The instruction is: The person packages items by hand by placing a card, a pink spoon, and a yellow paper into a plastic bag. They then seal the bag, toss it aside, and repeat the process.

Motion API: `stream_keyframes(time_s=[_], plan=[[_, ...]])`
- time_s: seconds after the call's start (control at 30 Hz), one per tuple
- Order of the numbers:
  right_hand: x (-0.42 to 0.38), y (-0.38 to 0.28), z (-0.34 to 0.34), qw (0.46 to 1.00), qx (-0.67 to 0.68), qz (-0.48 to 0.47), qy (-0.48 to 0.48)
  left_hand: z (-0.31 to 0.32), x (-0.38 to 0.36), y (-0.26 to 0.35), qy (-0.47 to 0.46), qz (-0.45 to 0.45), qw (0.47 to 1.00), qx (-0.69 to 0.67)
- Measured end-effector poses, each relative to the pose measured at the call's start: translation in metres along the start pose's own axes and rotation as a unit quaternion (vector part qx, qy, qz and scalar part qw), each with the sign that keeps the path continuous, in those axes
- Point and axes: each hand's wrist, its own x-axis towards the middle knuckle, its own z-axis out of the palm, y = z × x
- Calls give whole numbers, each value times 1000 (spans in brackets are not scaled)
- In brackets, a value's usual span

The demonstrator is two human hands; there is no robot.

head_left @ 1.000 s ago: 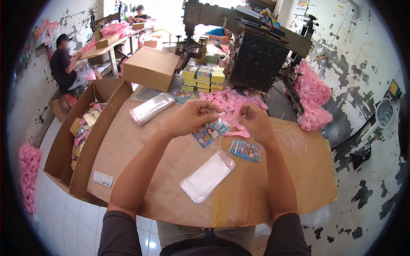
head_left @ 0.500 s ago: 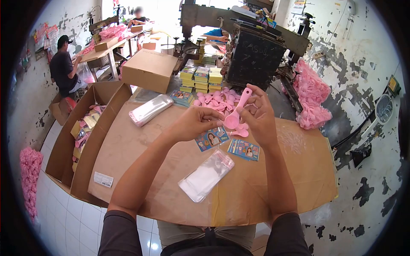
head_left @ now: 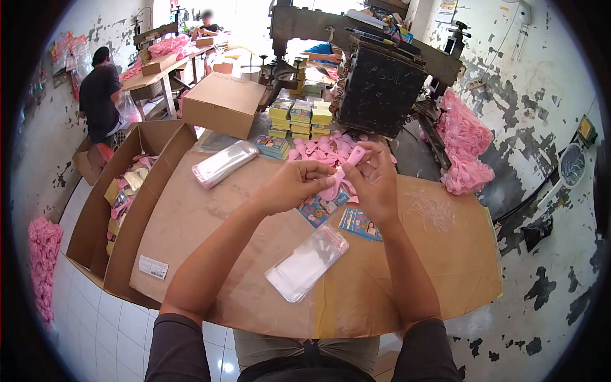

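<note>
A pink measuring spoon (head_left: 354,158) is pinched by its handle in my right hand (head_left: 377,181), and the bowl points down-left to my left fingertips. My left hand (head_left: 294,186) is closed in a pinch over a blue picture card (head_left: 318,211), which seems to sit in a clear bag; the exact grip is partly hidden. Just right of it lie several fanned blue cards (head_left: 360,224). Nearer me is a stack of clear plastic bags (head_left: 307,262). Behind my hands spreads a pile of pink spoons (head_left: 315,149).
A cardboard sheet (head_left: 210,254) covers the table. At left stands an open carton (head_left: 121,254) of packed pieces; farther back are a closed box (head_left: 223,105), card stacks (head_left: 300,114), another bag stack (head_left: 224,164) and a black machine (head_left: 380,89). Pink bundles (head_left: 464,140) hang right. Other people work behind.
My right hand has lowered slightly and moved left, tilting the spoon so its bowl comes to my left fingertips above the card. The person at far left has turned and lowered their arm.
</note>
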Motion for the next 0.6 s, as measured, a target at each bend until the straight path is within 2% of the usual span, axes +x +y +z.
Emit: stream_keyframes(time_s=[0.07, 0.13, 0.2, 0.27, 0.37, 0.47, 0.5, 0.57, 0.6], plan=[[1, 12, -11, 994, -81, 40, -62, -1, 1, 1, 3, -3, 1000, -17], [6, 11, -24, 990, -73, -3, -125, -2, 0, 0, 3, -9, 1000, -25], [10, 5, -29, 989, -19, 1, -145, -5, 2, -2, -2, -17, 1000, -22], [11, -24, -26, 987, 82, 57, -122, -3, 0, 0, -9, -10, 999, -40], [5, -22, -22, 988, 9, -9, -153, 0, 0, 4, -29, -14, 998, -58], [6, -39, -25, 955, -159, -133, -214, -2, -3, 6, -59, -25, 997, -53], [5, -42, -25, 958, -157, -135, -199, -3, -3, 6, -70, -27, 996, -49], [4, -51, -26, 963, -157, -140, -171, 8, 2, -4, -37, 44, 994, -89], [4, -60, -25, 932, -254, -197, -166, 12, 6, -8, -20, 81, 991, -108]])
